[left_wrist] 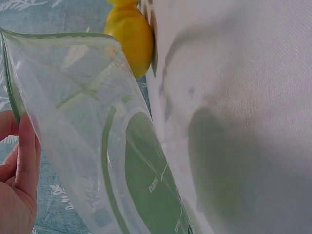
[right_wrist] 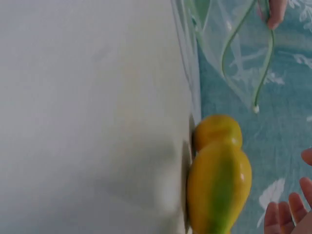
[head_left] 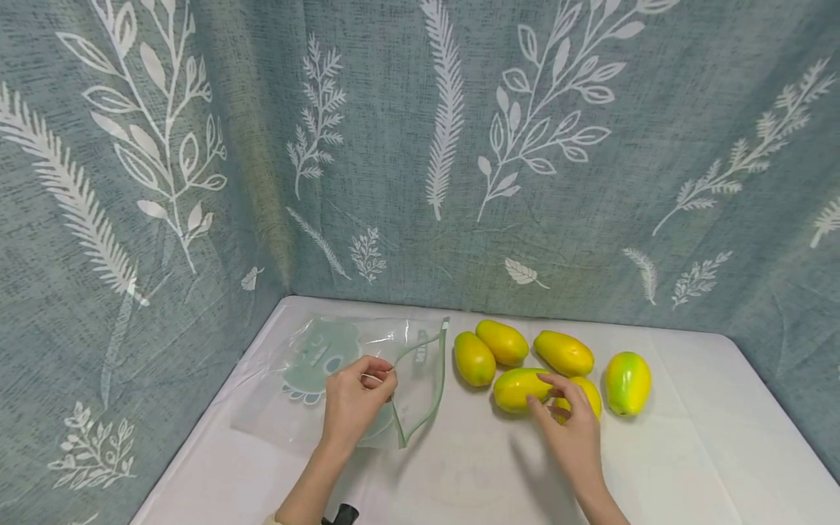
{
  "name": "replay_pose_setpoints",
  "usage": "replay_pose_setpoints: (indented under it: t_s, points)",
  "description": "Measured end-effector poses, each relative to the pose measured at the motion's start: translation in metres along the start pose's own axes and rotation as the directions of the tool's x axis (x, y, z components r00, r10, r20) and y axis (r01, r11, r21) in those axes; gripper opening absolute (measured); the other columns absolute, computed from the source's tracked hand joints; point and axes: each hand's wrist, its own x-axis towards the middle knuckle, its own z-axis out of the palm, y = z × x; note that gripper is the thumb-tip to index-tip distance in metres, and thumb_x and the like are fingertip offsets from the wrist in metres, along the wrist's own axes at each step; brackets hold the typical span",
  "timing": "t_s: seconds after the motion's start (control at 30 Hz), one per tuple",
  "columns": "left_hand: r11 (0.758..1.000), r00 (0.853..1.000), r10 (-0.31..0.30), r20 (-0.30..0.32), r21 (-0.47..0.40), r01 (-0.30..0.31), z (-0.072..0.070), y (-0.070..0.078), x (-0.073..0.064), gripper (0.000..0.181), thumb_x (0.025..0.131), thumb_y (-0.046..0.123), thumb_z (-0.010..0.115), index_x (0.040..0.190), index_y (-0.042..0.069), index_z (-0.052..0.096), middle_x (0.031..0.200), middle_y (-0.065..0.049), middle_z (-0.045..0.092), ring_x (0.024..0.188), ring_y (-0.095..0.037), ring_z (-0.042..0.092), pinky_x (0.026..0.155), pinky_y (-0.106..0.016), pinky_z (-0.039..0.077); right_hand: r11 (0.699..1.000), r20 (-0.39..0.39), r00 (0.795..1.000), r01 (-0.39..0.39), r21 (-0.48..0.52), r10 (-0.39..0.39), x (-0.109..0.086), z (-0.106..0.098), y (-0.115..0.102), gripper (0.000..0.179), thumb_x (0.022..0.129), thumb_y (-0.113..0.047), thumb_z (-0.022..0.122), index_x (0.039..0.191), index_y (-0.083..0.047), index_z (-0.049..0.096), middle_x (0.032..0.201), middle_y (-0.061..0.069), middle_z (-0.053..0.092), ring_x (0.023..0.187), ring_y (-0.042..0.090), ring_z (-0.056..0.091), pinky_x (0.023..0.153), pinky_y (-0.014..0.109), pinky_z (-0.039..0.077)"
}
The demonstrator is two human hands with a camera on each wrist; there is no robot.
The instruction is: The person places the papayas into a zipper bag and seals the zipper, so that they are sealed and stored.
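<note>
My left hand (head_left: pixel 359 399) pinches the green rim of a clear zip bag (head_left: pixel 421 379) between thumb and fingers, and the bag's mouth gapes to the right. A green cartoon print (head_left: pixel 321 354) covers part of the bag, the rest of which lies on the table. My right hand (head_left: pixel 569 426) hovers with parted, bent fingers above a yellow-green fruit (head_left: pixel 515 390), mango- or papaya-like, that lies on its side. In the right wrist view those fingertips (right_wrist: pixel 297 207) stand apart from the fruit (right_wrist: pixel 219 187). Another fruit (head_left: pixel 586 394) is partly hidden behind this hand.
More such fruits lie around: a pair (head_left: pixel 475 359) near the bag's mouth, one (head_left: pixel 564 353) behind my right hand, one (head_left: pixel 628 383) farther right. The table (head_left: pixel 459 481) has a white cover. Blue-green leaf-patterned cloth (head_left: pixel 394 146) hangs at the back and sides. A black object (head_left: pixel 344 515) shows at the front edge.
</note>
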Motion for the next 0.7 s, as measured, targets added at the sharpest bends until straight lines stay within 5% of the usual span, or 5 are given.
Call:
replay_pose_setpoints:
  t_s: [0.23, 0.43, 0.7]
  points:
    - [1.0, 1.0, -0.007, 0.0, -0.012, 0.007, 0.0, -0.001, -0.001, 0.004, 0.08, 0.009, 0.071, 0.082, 0.006, 0.072, 0.071, 0.002, 0.067, 0.055, -0.006, 0.064, 0.051, -0.023, 0.053, 0.997, -0.094, 0.995, 0.011, -0.074, -0.018, 0.0, -0.017, 0.012, 0.038, 0.082, -0.004, 0.077, 0.118, -0.008, 0.065, 0.123, 0.003, 0.059, 0.101, 0.015, 0.05, 0.081, 0.015, 0.044]
    - [0.999, 1.0, -0.025, 0.004, -0.034, 0.025, 0.001, -0.002, -0.001, 0.005, 0.08, 0.008, 0.071, 0.084, 0.005, 0.071, 0.072, 0.001, 0.068, 0.054, -0.008, 0.064, 0.051, -0.024, 0.054, 0.991, -0.085, 0.996, -0.002, -0.136, -0.01, -0.002, -0.03, 0.021, 0.047, 0.081, -0.007, 0.077, 0.124, -0.004, 0.059, 0.132, 0.015, 0.051, 0.114, 0.029, 0.043, 0.089, 0.041, 0.038]
    - [0.996, 0.998, -0.054, 0.015, -0.077, 0.055, 0.001, -0.002, 0.0, 0.004, 0.081, 0.007, 0.07, 0.085, 0.008, 0.07, 0.072, 0.0, 0.068, 0.054, -0.01, 0.064, 0.053, -0.025, 0.055, 0.972, 0.037, 0.996, -0.073, -0.224, 0.083, -0.002, -0.04, 0.035, 0.076, 0.08, -0.013, 0.079, 0.14, 0.006, 0.036, 0.143, 0.032, 0.022, 0.129, 0.05, 0.018, 0.099, 0.063, 0.023]
